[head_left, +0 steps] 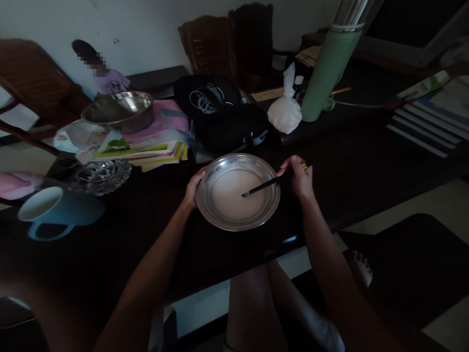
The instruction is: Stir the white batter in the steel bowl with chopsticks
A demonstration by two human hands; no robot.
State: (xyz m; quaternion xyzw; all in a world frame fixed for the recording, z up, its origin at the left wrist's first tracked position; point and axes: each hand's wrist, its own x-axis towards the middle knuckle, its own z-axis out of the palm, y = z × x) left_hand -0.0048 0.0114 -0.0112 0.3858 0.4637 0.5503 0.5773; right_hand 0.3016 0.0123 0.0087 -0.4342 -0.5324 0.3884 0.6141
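Note:
A round metal bowl [238,228] stands near the table's front edge, with a smooth, milky white mixture [234,195] in its bottom. My left hand [193,188] grips the bowl's left rim, thumb on top and the other fingers mostly hidden beneath. On the right side, my right hand [301,177] is closed around black chopsticks [264,185]. They slant down to the left over the bowl, and their tips meet the white mixture near its middle. Beyond the bowl, a tied plastic bag of white powder [285,115] sits on the table.
A green thermos [328,73] rises at back right, near stacked books [425,129]. Black cases [227,122] lie behind the bowl. Leftward are a steel basin [135,117] on booklets, a glass dish [104,176] and a blue mug [78,210]. A person in purple [112,82] is beyond.

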